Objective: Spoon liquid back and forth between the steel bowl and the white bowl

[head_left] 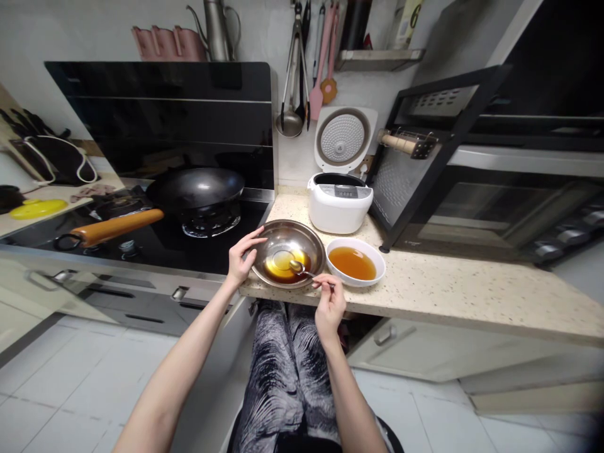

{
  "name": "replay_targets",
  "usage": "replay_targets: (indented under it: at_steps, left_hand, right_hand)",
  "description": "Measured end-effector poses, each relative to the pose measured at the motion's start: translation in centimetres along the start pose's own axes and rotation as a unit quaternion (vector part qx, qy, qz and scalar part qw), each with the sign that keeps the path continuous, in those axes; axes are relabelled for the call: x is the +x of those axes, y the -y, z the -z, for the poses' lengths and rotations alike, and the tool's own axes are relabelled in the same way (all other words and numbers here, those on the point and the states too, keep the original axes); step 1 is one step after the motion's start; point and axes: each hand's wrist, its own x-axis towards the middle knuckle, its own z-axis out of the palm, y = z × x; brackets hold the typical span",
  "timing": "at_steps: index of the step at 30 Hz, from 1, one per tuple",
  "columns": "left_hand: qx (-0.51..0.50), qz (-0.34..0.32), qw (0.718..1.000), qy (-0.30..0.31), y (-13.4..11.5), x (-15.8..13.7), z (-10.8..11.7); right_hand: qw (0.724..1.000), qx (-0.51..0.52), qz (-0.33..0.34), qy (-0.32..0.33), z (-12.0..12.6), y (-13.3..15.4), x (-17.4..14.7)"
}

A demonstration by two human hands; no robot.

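Note:
A wide metal bowl (313, 242) stands at the counter's front edge with a shallow pool of amber liquid (278, 267) in it. My left hand (243, 257) holds the bowl's left rim, its fingers reaching over the edge. Pinched between the fingers of my right hand (330, 304) is the handle of a metal spoon (297, 267). The spoon's head is inside the bowl, over the liquid; whether it dips in, I cannot tell. Just right of the metal bowl sits a white bowl (380, 263) of orange-brown liquid (353, 263).
Behind the bowls is a white rice cooker (340, 211) with its lid raised. A black wok (198, 187) with a wooden handle (120, 228) rests on the stove to the left. At right stands a black rack (415, 195) holding an oven (500, 207). Utensils (302, 69) hang on the wall.

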Motion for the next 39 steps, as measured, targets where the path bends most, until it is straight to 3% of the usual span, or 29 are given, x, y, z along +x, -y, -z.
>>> replay_targets:
  at_steps: [17,39]
  left_hand:
    - [0.008,0.006,1.000,-0.001,-0.1,0.0,0.0]
    - [0.009,0.009,1.000,0.002,0.2,0.0,0.0]
  right_hand:
    - [1.000,0.004,-0.021,0.000,-0.4,0.0,-0.1]
    - [0.996,0.016,0.005,-0.083,0.3,2.0,1.3]
